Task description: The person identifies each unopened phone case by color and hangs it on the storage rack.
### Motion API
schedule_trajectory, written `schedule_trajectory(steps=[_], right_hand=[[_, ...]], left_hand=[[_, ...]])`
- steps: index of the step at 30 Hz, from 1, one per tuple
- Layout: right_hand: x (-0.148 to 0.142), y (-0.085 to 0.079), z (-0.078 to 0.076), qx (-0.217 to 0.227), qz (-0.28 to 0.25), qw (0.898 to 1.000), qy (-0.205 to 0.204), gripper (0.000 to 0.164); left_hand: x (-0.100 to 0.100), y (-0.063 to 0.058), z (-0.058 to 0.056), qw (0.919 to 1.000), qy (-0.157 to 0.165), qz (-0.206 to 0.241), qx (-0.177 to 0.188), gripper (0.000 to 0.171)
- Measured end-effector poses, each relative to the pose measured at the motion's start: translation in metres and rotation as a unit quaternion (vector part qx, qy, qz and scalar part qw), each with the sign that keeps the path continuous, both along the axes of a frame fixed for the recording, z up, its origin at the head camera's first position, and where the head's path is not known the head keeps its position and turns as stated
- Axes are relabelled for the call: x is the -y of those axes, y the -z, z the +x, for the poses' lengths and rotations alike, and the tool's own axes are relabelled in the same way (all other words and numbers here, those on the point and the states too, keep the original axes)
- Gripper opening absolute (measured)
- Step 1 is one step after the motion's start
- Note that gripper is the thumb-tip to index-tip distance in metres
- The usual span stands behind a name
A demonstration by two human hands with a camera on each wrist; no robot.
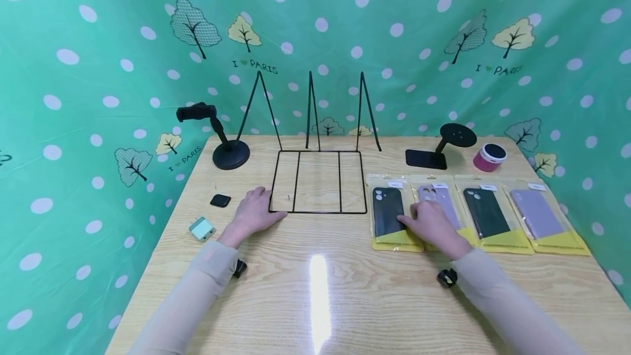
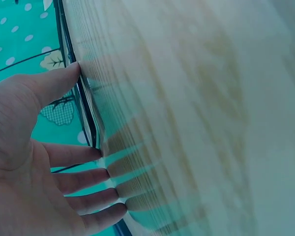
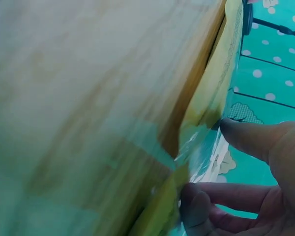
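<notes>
My left hand lies at the front left corner of a black wire rack; its thumb and spread fingertips touch the rack's edge and the wood, as the left wrist view shows. The right hand is over the row of packaged phone cases. Its thumb rests on the leftmost packaged black phone case, and bent fingers grip the clear plastic edge in the right wrist view. A packaged lilac phone case is partly hidden beneath this hand. Further right lie another packaged black case and a packaged lilac case.
A black stand is left of the rack, above a small black square item and a mint charger-like block. Back right are a black round-topped stand and a pink jar. A patterned green curtain surrounds the table.
</notes>
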State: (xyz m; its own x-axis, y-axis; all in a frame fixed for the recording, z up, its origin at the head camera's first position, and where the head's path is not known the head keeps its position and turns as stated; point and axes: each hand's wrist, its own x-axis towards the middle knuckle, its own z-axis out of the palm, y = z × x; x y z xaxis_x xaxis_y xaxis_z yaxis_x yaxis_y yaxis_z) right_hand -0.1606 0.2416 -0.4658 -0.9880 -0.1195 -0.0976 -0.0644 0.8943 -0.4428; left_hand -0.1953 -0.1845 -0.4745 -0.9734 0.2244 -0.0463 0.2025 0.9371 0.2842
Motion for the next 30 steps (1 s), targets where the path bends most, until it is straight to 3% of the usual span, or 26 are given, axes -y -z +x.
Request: schedule_trajectory(steps=[10,17,30], right_hand=[[0.013,-0.003,0.002,0.040,0.000,0.998,0.048,0.046],[0.016,-0.002,-0.001,0.024,0.012,0.999,0.046,0.045],[0.019,-0.005,-0.003,0.055,0.025,0.997,0.048,0.050]], left_hand=[[0.001,0.002,0.001,0.9999,0.002,-0.011,0.004,0.081],[0.000,0.000,0.002,0.9999,0.004,-0.015,0.001,0.080],[-0.001,-0.002,0.003,0.9999,0.004,-0.010,-0.003,0.078]])
